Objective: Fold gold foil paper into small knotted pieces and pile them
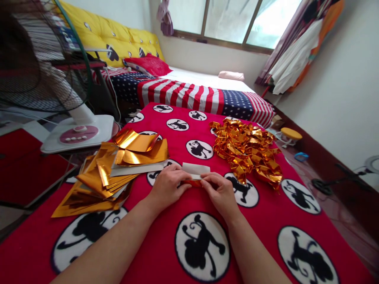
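Between both hands is a sheet of gold foil paper (pixel 195 168), its pale back facing up and its near edge curled over to show shiny gold-orange. My left hand (pixel 171 183) pinches the left end of the rolled edge with thumb and fingers. At the right end, my right hand (pixel 218 191) grips the same edge in the same way. Left of my hands lies a loose stack of gold foil sheets (pixel 103 177), some with the pale side up. On the right is a heap of folded gold foil pieces (pixel 245 146).
A red cloth with monkey prints (pixel 251 244) covers the table. A fan (pixel 77 130) stands at the left. Beyond the table is a bed (pixel 189 92) with a flag-patterned cover. A yellow stool (pixel 291 133) stands on the floor at the right.
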The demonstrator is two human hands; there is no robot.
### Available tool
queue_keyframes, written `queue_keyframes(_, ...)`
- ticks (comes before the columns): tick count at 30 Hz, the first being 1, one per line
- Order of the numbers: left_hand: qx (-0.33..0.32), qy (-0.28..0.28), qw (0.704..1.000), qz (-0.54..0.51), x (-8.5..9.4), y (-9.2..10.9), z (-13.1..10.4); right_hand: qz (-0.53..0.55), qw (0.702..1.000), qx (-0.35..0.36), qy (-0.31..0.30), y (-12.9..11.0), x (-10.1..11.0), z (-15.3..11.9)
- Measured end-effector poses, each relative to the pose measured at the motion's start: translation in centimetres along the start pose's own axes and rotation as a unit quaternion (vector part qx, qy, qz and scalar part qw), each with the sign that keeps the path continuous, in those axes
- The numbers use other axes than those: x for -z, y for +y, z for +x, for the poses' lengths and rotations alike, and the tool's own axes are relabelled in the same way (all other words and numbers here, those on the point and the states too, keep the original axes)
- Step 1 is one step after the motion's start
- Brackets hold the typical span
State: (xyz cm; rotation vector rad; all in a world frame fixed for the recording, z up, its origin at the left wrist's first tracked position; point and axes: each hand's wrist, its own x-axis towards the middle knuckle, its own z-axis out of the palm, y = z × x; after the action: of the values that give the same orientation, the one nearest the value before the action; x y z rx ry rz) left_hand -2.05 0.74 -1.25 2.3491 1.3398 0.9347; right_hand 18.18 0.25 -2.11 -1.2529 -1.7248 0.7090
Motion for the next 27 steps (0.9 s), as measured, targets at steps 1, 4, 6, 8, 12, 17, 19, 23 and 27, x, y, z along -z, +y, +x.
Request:
queue_keyframes(1,-0.006,-0.005,1.0,-0.008,-0.1,-0.1,0.0,-0.003,1.0,-0.001,-0.001,0.0,0.0,0.0)
queue_keyframes(4,-0.001,-0.005,0.999,-0.049,-0.3,-0.4,0.2,-0.008,1.0,-0.02,0.002,-0.1,0.0,0.1)
queue_keyframes(6,0.026,0.0,0.997,-0.073,-0.6,-0.7,0.3,-0.031,0.999,-0.031,0.014,-0.1,-0.1,0.4)
queue_keyframes(8,0.065,0.011,0.995,-0.076,-0.8,-0.7,0.5,-0.076,0.996,-0.039,0.035,-0.2,-0.2,0.6)
queue_keyframes(12,0.114,0.038,0.992,-0.05,-1.2,-0.5,0.7,-0.116,0.991,-0.05,0.037,-0.3,0.1,0.8)
queue_keyframes(17,0.139,0.049,0.988,-0.038,-1.4,-0.3,1.0,-0.059,0.995,-0.074,0.022,0.1,0.6,0.6)
queue_keyframes(19,0.148,0.052,0.987,-0.034,-1.4,-0.3,1.1,-0.075,0.991,-0.105,0.037,0.1,0.6,0.7)
queue_keyframes(23,0.158,0.057,0.985,-0.028,-1.5,-0.3,1.2,-0.124,0.982,-0.127,0.062,-0.1,0.1,0.9)
queue_keyframes(27,0.164,0.059,0.984,-0.022,-1.6,-0.3,1.0,-0.159,0.978,-0.11,0.074,-0.3,-0.2,0.6)
